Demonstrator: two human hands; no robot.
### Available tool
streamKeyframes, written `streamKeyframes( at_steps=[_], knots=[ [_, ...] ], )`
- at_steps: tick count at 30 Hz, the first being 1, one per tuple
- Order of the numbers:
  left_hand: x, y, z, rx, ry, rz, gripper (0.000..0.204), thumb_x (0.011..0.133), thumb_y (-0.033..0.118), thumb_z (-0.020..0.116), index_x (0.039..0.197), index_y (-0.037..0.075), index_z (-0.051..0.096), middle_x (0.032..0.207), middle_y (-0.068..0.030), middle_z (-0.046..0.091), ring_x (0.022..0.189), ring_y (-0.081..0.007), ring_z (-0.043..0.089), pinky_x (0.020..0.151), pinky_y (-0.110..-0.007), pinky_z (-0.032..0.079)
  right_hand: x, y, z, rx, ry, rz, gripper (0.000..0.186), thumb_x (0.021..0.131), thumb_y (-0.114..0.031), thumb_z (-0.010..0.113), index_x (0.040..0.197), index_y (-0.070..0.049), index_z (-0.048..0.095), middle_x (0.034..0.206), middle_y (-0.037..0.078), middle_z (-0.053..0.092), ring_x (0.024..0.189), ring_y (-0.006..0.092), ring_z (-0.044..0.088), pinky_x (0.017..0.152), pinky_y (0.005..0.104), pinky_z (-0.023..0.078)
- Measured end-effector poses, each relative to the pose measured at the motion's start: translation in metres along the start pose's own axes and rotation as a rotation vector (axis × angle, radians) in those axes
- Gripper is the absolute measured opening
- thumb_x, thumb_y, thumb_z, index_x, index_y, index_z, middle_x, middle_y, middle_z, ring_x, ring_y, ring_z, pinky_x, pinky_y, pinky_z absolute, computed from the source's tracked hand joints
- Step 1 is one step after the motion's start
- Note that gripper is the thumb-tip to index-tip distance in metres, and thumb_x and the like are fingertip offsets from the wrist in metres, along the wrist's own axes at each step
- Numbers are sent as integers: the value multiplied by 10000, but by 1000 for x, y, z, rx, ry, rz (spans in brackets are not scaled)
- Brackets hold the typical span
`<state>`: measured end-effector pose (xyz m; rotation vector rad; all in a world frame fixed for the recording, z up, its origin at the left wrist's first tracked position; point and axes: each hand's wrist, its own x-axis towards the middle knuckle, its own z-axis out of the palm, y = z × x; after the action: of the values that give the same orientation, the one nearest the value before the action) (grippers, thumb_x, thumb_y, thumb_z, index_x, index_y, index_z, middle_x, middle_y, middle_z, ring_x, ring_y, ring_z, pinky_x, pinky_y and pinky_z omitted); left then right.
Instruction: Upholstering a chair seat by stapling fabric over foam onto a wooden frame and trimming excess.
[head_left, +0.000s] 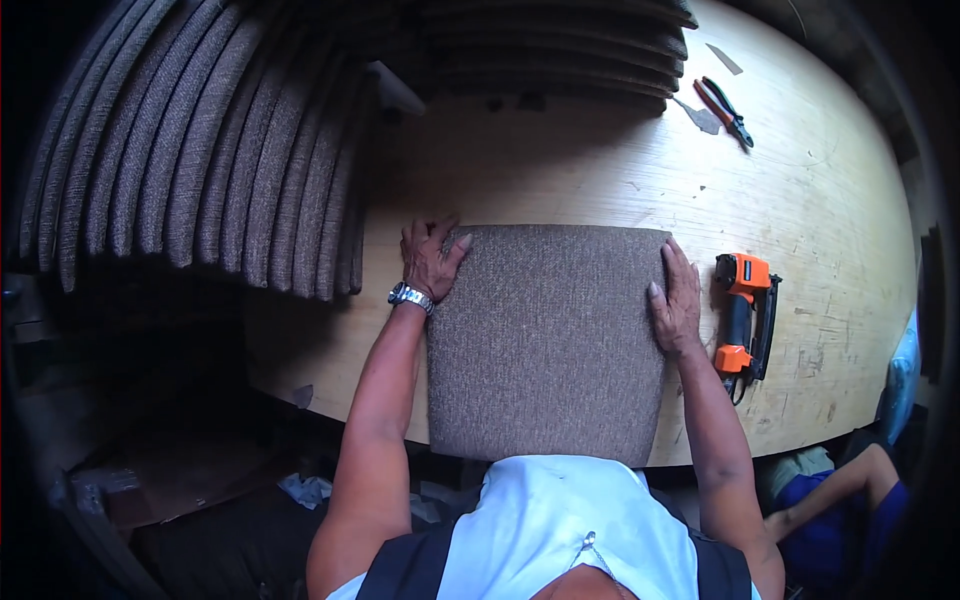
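- Bench, far-left corner: stacked cushions, apparently done.
- Front edge: one cushion, top covered; underside hidden, remainder unclear.
- Left hand, right hand: fingers spread at its sides.

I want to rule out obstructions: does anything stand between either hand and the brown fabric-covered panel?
Nothing visible does. The left hand and right hand touch the panel near its far corners. The orange-and-black fastening gun lies right of the right hand, not between.
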<state>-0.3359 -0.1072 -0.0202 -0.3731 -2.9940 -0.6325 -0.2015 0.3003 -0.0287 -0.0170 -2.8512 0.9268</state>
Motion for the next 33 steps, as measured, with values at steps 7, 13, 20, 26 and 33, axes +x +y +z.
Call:
streamKeyframes(
  at_steps=[7, 13, 20, 26, 33],
  knots=[
    [-30, -2, 5, -140, 93, 138, 585, 931, 483, 629, 1300, 30, 654, 1397, -177, 566, 1357, -414, 444, 1105, -510, 377, -2, 3, 6, -12, -9, -7, 660, 1004, -408, 454, 1579, -112, 319, 1633, 127, 328, 1509, 338, 300, 1247, 523, 143],
    [-88, 12, 1, -398, 155, 77, 505, 916, 383, 681, 1282, 36, 670, 1456, -157, 565, 1426, -405, 433, 1160, -518, 352, 10, -35, -2, -192, 104, -130, 559, 1005, -269, 496, 1529, -95, 409, 1588, 130, 403, 1496, 336, 325, 1249, 519, 174],
    [-113, 0, 6, -443, 285, 163, 288, 941, 100, 631, 1212, 4, 656, 1298, -203, 659, 1279, -393, 581, 1094, -464, 448, 56, -200, 108, -235, -378, -554, 598, 1014, -412, 456, 1497, -61, 432, 1584, 159, 397, 1504, 327, 311, 1247, 538, 158],
    [-112, 9, 13, -508, 502, -31, 152, 964, 27, 551, 1103, -23, 587, 1208, -229, 643, 1107, -372, 634, 970, -431, 502, 97, -247, 167, -311, -333, -384, 699, 1006, -488, 438, 1502, 2, 391, 1568, 204, 401, 1484, 349, 337, 1215, 564, 220],
    [-105, 9, 8, -482, 392, -18, 285, 950, 26, 524, 1230, -26, 528, 1327, -235, 560, 1219, -379, 557, 1067, -447, 435, 102, -223, 116, -229, -478, -196, 712, 1002, -512, 439, 1500, -5, 396, 1547, 203, 428, 1468, 365, 354, 1225, 549, 205]
  ],
)
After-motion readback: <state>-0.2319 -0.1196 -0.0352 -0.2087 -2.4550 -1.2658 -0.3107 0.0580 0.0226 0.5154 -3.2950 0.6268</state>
